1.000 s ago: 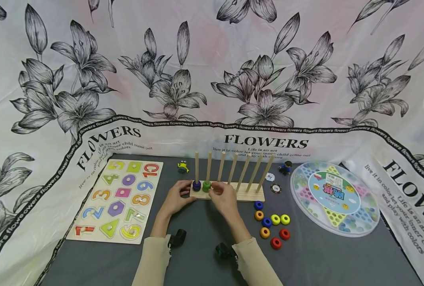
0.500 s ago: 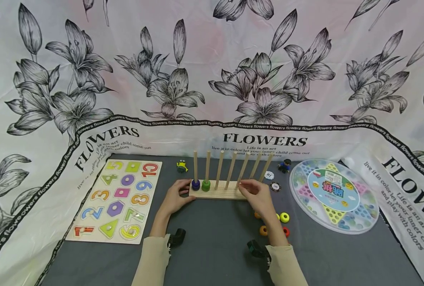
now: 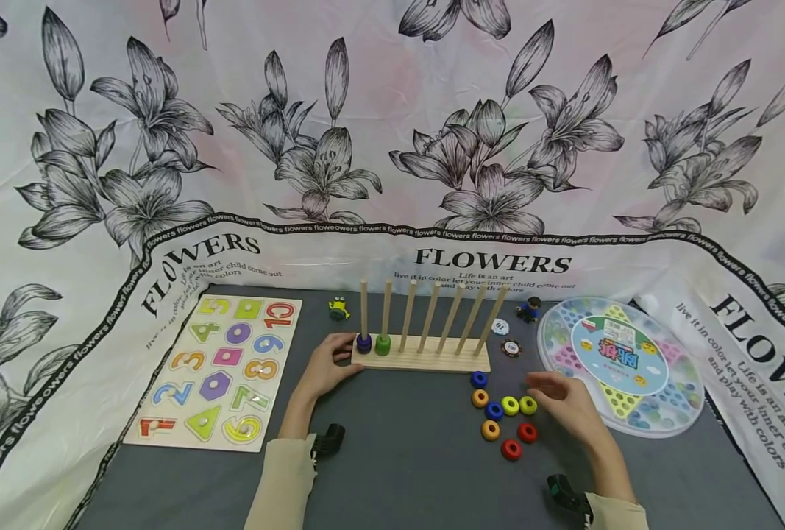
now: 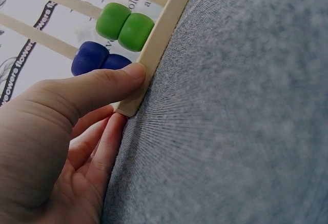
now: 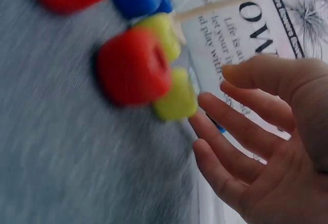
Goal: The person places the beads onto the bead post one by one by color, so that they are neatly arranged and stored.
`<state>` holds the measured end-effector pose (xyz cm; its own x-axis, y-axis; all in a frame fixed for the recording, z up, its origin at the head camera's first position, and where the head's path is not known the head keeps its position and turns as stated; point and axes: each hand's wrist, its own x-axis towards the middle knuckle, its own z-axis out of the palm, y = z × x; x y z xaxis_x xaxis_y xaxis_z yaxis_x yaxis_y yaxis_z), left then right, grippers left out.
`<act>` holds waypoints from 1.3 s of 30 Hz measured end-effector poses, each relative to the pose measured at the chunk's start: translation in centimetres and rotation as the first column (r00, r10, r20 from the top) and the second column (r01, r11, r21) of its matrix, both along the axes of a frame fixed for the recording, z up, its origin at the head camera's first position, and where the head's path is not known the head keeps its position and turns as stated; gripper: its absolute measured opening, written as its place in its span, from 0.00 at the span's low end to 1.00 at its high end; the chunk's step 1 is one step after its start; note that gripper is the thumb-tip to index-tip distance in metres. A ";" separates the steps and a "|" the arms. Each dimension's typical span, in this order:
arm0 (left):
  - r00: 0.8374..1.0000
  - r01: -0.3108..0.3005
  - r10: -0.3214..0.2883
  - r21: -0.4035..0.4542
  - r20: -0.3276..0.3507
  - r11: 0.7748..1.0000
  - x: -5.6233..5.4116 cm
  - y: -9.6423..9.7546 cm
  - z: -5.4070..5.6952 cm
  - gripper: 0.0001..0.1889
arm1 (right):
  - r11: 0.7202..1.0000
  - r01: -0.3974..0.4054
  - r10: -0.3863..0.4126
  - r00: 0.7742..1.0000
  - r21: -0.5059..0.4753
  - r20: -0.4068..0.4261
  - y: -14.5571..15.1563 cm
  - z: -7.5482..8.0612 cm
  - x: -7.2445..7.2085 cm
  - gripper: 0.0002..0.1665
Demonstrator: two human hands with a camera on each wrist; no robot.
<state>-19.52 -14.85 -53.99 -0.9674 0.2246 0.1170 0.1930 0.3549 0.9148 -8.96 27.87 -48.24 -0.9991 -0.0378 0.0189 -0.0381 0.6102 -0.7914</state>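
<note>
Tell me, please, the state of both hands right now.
Left hand: closed, holding one end of the wooden peg rack.
Right hand: open, holding nothing, near a yellow bead.

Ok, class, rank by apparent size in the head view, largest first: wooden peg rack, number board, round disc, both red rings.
1. Number board and round disc: too close to rank
2. Wooden peg rack
3. Red rings: look alike

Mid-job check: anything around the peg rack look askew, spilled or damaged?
Nothing stands out. Blue beads and green beads sit low on their pegs, the left hand grips the rack, and loose beads lie grouped on the cloth near the right hand.
</note>
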 end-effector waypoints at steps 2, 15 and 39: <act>1.000 -0.001 0.001 0.007 -0.006 1.000 0.0 -0.1 0.1 0.33 | 0.999 -0.041 0.041 0.999 -0.018 -0.005 0.4 -0.3 0.2 0.18; 1.000 0.011 -0.011 0.016 -0.024 1.000 -0.3 0.3 0.3 0.33 | 0.995 -0.093 0.093 0.996 -0.019 0.005 1.1 -0.5 0.6 0.19; 1.000 0.001 -0.002 -0.014 -0.009 1.000 0.2 0.0 0.0 0.33 | 0.998 -0.017 0.008 0.991 -0.065 -0.130 -3.6 2.2 -1.2 0.18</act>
<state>-19.35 -14.84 -54.00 -0.9659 0.2278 0.1228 0.2021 0.3677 0.9077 -10.12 24.31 -46.00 -0.9875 -0.0445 0.1514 -0.1504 0.5554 -0.8179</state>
